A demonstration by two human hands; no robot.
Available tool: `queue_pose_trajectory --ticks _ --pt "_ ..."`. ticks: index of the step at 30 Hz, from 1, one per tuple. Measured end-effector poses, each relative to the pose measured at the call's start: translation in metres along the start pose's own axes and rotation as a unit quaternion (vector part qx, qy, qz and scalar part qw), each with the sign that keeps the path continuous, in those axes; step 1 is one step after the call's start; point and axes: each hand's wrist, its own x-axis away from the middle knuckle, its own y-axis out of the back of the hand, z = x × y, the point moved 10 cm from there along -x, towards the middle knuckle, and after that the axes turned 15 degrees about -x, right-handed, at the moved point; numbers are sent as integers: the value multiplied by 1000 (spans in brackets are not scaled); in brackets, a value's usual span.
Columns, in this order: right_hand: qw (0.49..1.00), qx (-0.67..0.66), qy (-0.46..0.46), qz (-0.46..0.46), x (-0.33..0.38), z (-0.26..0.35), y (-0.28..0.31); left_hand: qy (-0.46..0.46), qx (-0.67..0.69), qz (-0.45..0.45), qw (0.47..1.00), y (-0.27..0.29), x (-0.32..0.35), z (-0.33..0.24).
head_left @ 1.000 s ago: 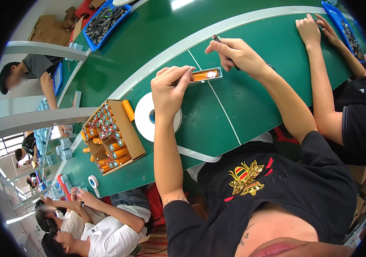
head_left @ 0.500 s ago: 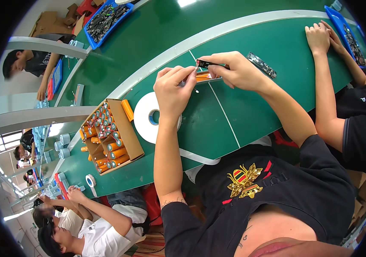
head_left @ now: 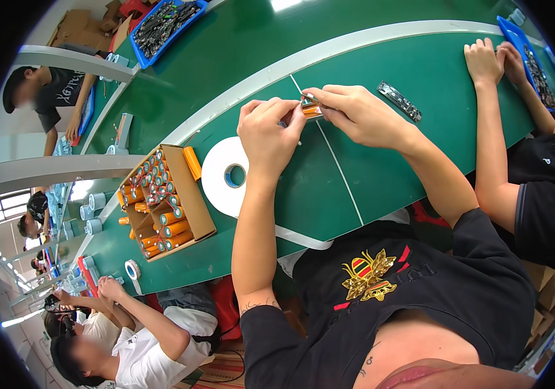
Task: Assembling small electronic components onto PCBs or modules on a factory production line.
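In the head view my left hand (head_left: 271,133) is closed in a pinch near the table's middle; what its fingertips hold is too small to make out. My right hand (head_left: 365,117) meets it from the right, thumb and fingers closed on a small dark part (head_left: 308,100). An orange battery pack (head_left: 313,111) shows just below that part, between the two hands, its right end covered by the right fingers. Beyond the right hand a long circuit board (head_left: 399,100) lies on the green table (head_left: 303,194).
A cardboard box (head_left: 193,194) of orange cells stands to the left, one cell (head_left: 192,163) beside it. A white tape roll (head_left: 220,188) lies near my left forearm. Blue trays (head_left: 149,59) hold dark boards. A co-worker's hands (head_left: 485,61) rest at the right; others sit left.
My right hand has shifted slightly down and left, closer to my left hand. The dark part no longer sticks out long between them; less of the orange battery pack shows.
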Motion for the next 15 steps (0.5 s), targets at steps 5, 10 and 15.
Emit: queue_pose_trajectory --ticks 5,10,15 --pt "1000 30 1 -6 0 -1 -1 -11 -24 -35 999 1 -3 -6" --pt "999 -43 -10 -29 -9 8 -10 -1 -31 -53 998 14 -3 -2" --pt "998 -52 -24 -17 -2 0 -6 -9 -9 -77 997 5 2 -2"
